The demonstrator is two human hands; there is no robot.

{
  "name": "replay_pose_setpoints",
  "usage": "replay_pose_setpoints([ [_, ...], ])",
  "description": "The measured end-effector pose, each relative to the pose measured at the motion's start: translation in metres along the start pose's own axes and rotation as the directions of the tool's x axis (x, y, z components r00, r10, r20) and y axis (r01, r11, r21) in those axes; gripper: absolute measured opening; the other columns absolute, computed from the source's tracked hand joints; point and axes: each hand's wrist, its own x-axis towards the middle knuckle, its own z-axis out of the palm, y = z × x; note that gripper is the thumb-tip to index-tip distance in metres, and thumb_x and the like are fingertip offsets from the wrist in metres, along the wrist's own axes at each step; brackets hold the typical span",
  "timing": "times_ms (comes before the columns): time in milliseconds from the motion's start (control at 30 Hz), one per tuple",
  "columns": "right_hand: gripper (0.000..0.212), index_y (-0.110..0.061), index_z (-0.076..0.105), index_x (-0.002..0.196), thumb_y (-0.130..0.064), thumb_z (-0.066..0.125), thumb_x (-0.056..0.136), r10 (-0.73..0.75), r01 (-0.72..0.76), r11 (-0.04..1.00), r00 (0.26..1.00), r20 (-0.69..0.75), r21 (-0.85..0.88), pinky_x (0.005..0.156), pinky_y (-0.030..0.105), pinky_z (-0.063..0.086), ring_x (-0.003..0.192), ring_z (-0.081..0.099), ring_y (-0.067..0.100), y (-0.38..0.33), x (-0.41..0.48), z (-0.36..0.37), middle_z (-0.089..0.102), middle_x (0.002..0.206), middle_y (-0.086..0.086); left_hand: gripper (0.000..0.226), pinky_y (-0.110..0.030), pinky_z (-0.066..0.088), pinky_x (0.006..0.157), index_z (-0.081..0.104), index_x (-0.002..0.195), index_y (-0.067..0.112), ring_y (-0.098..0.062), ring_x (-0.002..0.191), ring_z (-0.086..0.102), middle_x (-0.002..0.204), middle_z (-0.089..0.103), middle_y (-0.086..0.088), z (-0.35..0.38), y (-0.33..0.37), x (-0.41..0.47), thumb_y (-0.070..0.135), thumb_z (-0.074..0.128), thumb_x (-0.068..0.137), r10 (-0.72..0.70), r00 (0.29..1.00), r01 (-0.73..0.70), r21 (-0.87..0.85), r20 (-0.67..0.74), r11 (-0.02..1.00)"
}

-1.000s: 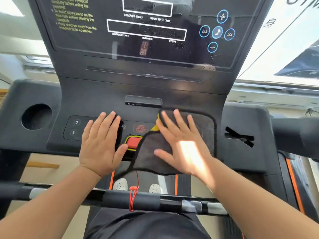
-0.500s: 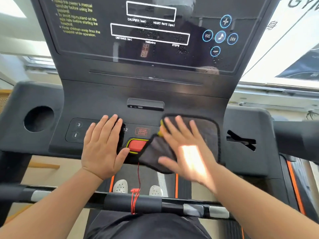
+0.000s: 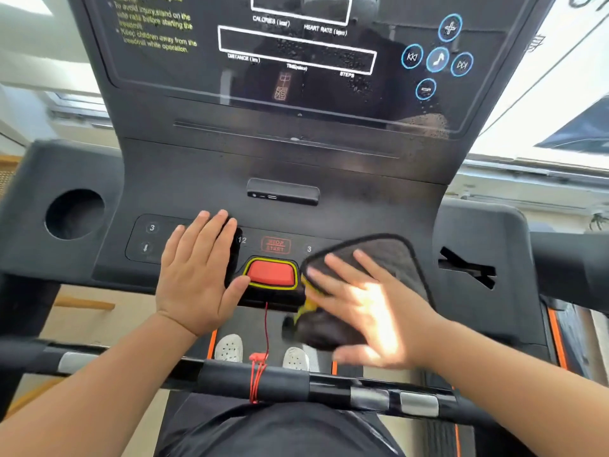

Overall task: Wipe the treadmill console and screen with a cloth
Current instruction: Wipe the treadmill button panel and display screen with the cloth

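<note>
The step in hand looks like wiping the lower button panel of the console (image 3: pixel 197 173), on its right half. The right hand (image 3: pixel 372 311) lies flat on the cloth (image 3: pixel 392 255), fingers spread wide and pressing down rather than closed around it; this grip is an open palm, pinning the cloth to the panel. The hand is blurred, so exactly how the thumb sits cannot be told. The cloth, dark grey with a yellow patch showing at its near-left fold, spreads out beyond the fingertips and bunches under the heel of the palm, hanging partly off the console's near edge. Just left of this grip sits the red stop button (image 3: pixel 272 273), touching or nearly touching the cloth's edge.

The left hand (image 3: pixel 197 275) rests open and flat on the left buttons, holding nothing, its thumb beside the red button.

The screen (image 3: pixel 296 61), well above both hands, shows speckles and droplets, so the next move likely calls for carrying the cloth up there.
</note>
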Motion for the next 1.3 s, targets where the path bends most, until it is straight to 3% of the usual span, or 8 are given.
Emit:
replay_pose_setpoints([
  [67,0.084,-0.028,0.024,0.162,-0.077,0.033,0.095,-0.116,0.116,0.993,0.993,0.026,0.013,0.127,0.053,0.0,0.159,0.005,0.025,0.012,-0.002,-0.003,0.007,0.171,-0.007,0.085,-0.057,0.025,0.119,0.045,0.149,0.002,-0.04,0.146,0.037,0.155,0.045,-0.018,0.0,0.0,0.0,0.062,0.012,0.098,0.001,1.0,-0.001,0.002,-0.003,1.0],
  [300,0.085,-0.026,0.018,0.164,-0.075,0.027,0.095,0.283,-0.283,0.959,0.958,-0.041,-0.006,0.126,0.06,0.006,0.16,0.001,0.028,0.054,0.028,-0.021,0.008,0.172,-0.003,0.085,-0.056,0.023,0.12,0.044,0.15,0.002,-0.039,0.147,0.035,0.157,0.043,-0.017,0.002,-0.001,0.0,0.062,0.011,0.098,0.0,1.0,0.0,0.005,-0.004,1.0],
  [500,0.081,-0.029,0.017,0.164,-0.075,0.028,0.098,-0.063,0.063,0.998,0.998,0.02,0.018,0.128,0.052,0.002,0.16,0.004,0.025,0.019,0.006,-0.005,0.01,0.171,-0.005,0.085,-0.056,0.022,0.121,0.042,0.15,0.003,-0.038,0.148,0.034,0.157,0.042,-0.017,0.002,-0.001,0.0,0.062,0.011,0.098,0.007,1.0,-0.007,0.014,-0.001,1.0],
  [733,0.083,-0.026,0.018,0.164,-0.072,0.025,0.096,0.431,-0.429,0.902,0.901,-0.051,0.049,0.126,0.06,0.007,0.16,-0.001,0.028,0.04,0.031,-0.017,0.006,0.172,-0.004,0.083,-0.057,0.025,0.119,0.043,0.149,0.002,-0.038,0.146,0.036,0.156,0.044,-0.017,0.003,0.0,0.0,0.062,0.015,0.098,0.006,0.999,-0.005,0.022,-0.049,1.0],
  [933,0.079,-0.029,0.019,0.162,-0.073,0.031,0.098,0.169,-0.169,0.986,0.985,-0.039,0.004,0.125,0.054,0.008,0.158,0.01,0.027,-0.009,-0.004,0.004,0.013,0.169,-0.005,0.078,-0.056,0.027,0.116,0.045,0.147,0.002,-0.038,0.144,0.038,0.153,0.047,-0.018,0.005,-0.001,-0.001,0.058,0.028,0.095,0.024,0.994,-0.022,0.026,-0.103,0.999],
  [1067,0.079,-0.033,0.013,0.164,-0.072,0.025,0.096,0.514,-0.511,0.855,0.858,-0.015,0.084,0.124,0.06,0.011,0.159,-0.005,0.025,0.036,-0.014,-0.002,-0.003,0.171,-0.01,0.081,-0.056,0.028,0.116,0.047,0.146,0.003,-0.039,0.143,0.04,0.152,0.049,-0.018,0.004,-0.001,0.0,0.061,0.021,0.097,0.02,0.996,-0.018,0.019,-0.091,1.0],
  [1167,0.087,-0.028,0.0,0.164,-0.076,0.016,0.094,0.677,-0.672,0.735,0.736,-0.031,0.092,0.125,0.06,-0.004,0.157,-0.018,0.031,0.043,0.011,-0.011,-0.02,0.168,-0.004,0.078,-0.056,0.027,0.116,0.048,0.146,0.004,-0.038,0.143,0.04,0.152,0.049,-0.017,0.004,0.0,-0.001,0.059,0.026,0.096,0.02,0.997,-0.018,0.024,-0.074,1.0],
  [1300,0.093,-0.021,0.0,0.164,-0.08,0.016,0.093,0.628,-0.625,0.777,0.778,-0.014,0.079,0.125,0.062,-0.004,0.157,-0.014,0.037,0.011,0.048,-0.013,-0.016,0.17,0.002,0.075,-0.054,0.023,0.119,0.048,0.146,0.006,-0.036,0.144,0.038,0.154,0.047,-0.015,0.003,0.001,0.0,0.057,0.03,0.094,0.009,1.0,-0.008,0.024,-0.026,1.0],
])
